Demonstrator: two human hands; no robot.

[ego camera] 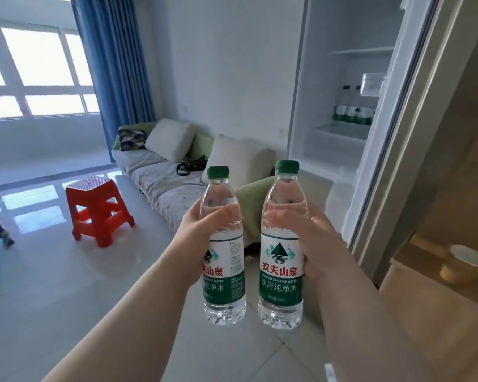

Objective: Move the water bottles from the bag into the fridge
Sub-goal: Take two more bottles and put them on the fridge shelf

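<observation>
I hold two clear water bottles with green caps and green-and-white labels upright in front of me. My left hand (pixel 196 238) grips the left bottle (pixel 223 271) around its middle. My right hand (pixel 312 238) grips the right bottle (pixel 281 274) the same way. The fridge (pixel 342 78) stands open at the upper right, its white shelves lit. Several bottles (pixel 352 113) of the same kind stand in a row on a middle shelf. No bag with bottles is visible.
The open fridge door (pixel 414 133) edge runs diagonally at the right. A sofa (pixel 163 175) with cushions and a dark handbag (pixel 191 164) lies behind the bottles. A red plastic stool (pixel 100 210) stands on the tiled floor at left. A wooden counter (pixel 439 271) is at right.
</observation>
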